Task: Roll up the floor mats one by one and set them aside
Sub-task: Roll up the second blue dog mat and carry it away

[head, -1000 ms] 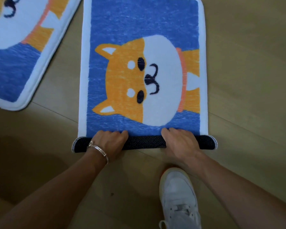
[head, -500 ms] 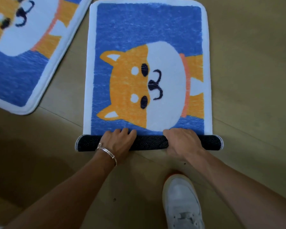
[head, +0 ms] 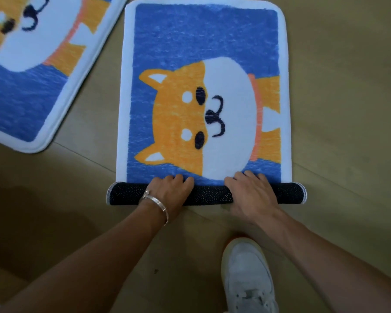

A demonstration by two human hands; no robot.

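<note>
Head view looks down on a tan floor [head: 348,109] that fills the frame. Flat on it, in the middle, lies the mat [head: 203,41]. It is blue with a white border and an orange-and-white dog's face, and its far end reaches the top edge of the frame. Its near end is turned over into a tight roll [head: 287,193], black dotted underside outward, lying crosswise on the floor. A second mat [head: 20,98] of the same pattern lies flat at the upper left, set at an angle, apart from the first and cut off by the frame.

The left hand [head: 169,193] sits on the roll left of its middle, its grip closed over the roll with the fingertips at the blue face beyond. The right hand [head: 251,195] sits right of the middle, near the left hand, its grip likewise curled over the roll.

A white shoe [head: 246,274] stands on the floor below the right hand. A silver bracelet [head: 156,203] circles the left wrist.
</note>
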